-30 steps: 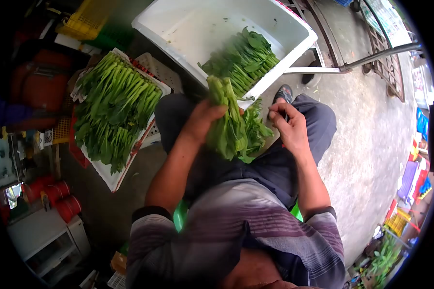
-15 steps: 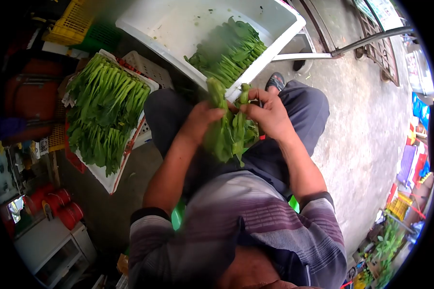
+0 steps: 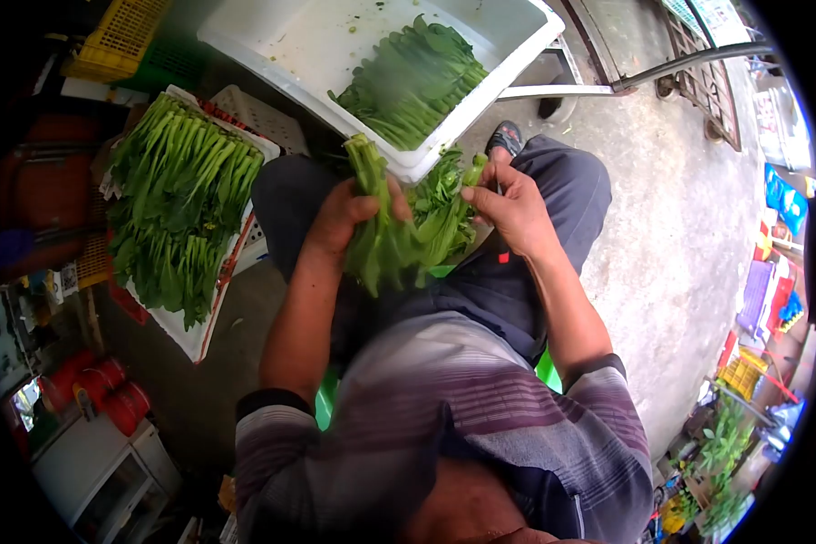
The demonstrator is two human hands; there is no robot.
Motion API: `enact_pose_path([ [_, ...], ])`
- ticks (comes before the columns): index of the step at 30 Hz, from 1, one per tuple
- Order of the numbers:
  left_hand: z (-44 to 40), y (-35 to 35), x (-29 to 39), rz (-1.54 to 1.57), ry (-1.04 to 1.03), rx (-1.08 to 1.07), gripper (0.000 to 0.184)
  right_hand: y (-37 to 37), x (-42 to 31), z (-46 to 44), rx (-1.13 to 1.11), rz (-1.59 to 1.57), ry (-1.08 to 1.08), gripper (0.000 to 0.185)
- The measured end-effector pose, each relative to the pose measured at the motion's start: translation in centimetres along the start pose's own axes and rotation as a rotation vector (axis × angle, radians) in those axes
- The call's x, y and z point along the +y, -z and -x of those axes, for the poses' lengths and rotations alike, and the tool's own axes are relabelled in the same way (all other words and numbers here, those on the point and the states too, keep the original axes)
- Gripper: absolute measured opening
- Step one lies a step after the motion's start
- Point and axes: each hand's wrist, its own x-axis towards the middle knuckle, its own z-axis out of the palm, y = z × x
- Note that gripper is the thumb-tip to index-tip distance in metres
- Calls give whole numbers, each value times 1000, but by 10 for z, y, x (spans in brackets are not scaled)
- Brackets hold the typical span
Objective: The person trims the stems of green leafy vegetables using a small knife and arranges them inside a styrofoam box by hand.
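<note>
My left hand (image 3: 343, 216) is closed around a bunch of leafy green vegetables (image 3: 372, 249), its cut stems pointing up and leaves hanging over my lap. To the right of it, my right hand (image 3: 519, 210) pinches the stem end of another leafy green stalk (image 3: 451, 218) between thumb and fingers. A thin dark edge shows by the right fingers; I cannot make out what it is. Just beyond both hands is the near corner of a white foam box (image 3: 286, 45), with a neat stack of greens (image 3: 412, 86) inside at its right end.
At left, a shallow white tray (image 3: 201, 340) holds a tall pile of greens (image 3: 186, 199). A perforated white crate (image 3: 263, 122) stands behind it, a yellow basket (image 3: 122, 36) farther back. A metal cart frame (image 3: 689, 77) is at upper right. Red buckets (image 3: 109, 390) sit lower left.
My hands have moved apart. The left has gone leftward with its bunch, and the right now holds a stalk away from it. The whole view has shifted slightly.
</note>
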Motion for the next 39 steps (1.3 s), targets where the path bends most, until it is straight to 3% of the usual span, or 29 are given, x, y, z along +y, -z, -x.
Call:
enact_pose_path([
  [10, -1, -20, 0, -217, 116, 16, 45, 8, 1, 6, 100, 249, -63, 19],
  [15, -1, -35, 2, -327, 231, 6, 43, 3, -10, 11, 111, 88, -83, 15],
  [19, -7, -35, -8, -468, 182, -15, 38, -1, -2, 13, 81, -161, -101, 13],
  [29, -5, -40, -14, -499, 192, -14, 38, -10, -3, 17, 114, -196, -68, 10],
  [39, -3, -60, -11, -666, 110, -16, 34, -11, 9, 14, 224, -195, -70, 20],
])
